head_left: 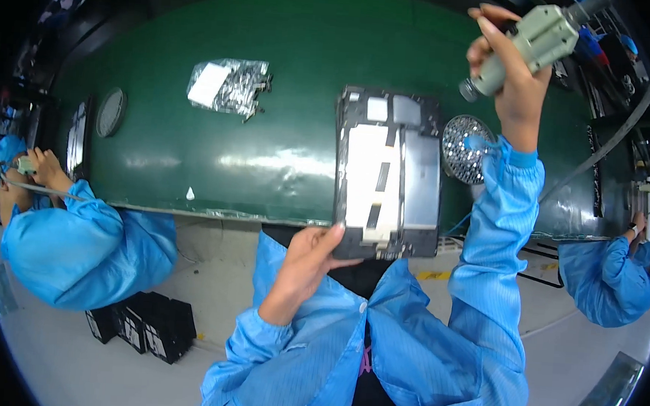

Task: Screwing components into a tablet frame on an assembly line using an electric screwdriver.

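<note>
My right hand is raised over the table's right part, its fingers wrapped round a grey-green electric screwdriver. My left hand grips the near left corner of a flat black electronic device, thumb on top. White and silvery grey panels with black strips cover the device's upper face. It reaches over the table's front edge toward me. Beside it, partly under my right sleeve, is a round dish of small shiny metal parts, perhaps screws.
A clear plastic bag of small dark parts lies on the green table, with a round dish farther left. A grey cable arcs at right. Co-workers in blue sit on either side. Black boxes stand on the floor.
</note>
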### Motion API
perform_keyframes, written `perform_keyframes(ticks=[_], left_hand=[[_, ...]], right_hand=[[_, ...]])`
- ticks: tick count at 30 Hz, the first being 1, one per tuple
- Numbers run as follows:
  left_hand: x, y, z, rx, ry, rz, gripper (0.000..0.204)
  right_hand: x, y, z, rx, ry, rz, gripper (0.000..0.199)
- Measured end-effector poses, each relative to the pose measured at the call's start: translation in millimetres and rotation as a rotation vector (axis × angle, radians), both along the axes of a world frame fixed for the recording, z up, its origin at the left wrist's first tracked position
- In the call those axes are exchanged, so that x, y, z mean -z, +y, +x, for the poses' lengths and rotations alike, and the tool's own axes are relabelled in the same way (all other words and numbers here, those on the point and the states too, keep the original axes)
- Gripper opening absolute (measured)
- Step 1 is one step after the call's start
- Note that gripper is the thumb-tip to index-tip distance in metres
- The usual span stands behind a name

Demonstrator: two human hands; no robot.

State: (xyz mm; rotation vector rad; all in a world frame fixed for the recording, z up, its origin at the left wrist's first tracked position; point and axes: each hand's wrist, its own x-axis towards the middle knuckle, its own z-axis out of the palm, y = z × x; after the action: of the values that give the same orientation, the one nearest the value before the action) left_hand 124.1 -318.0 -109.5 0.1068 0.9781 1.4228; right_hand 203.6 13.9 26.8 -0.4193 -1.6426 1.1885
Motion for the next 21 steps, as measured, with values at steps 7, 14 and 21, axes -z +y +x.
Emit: perform_keyframes(ticks=[7, 14, 21], left_hand=[[-6, -36, 9, -0.175, -0.077, 0.007, 0.029], [-47, -4, -2, -0.209, 0.817, -0.194, 0.015], [-83, 220, -172, -0.187, 0.831, 0.212, 0.040]], right_hand=[[-2, 32, 66, 0.228, -0.067, -0.089, 0.022], [-3, 51, 89, 0.291, -0.120, -0.062, 0.022], [5, 60, 101, 0.390, -0.116, -0.096, 0.024]])
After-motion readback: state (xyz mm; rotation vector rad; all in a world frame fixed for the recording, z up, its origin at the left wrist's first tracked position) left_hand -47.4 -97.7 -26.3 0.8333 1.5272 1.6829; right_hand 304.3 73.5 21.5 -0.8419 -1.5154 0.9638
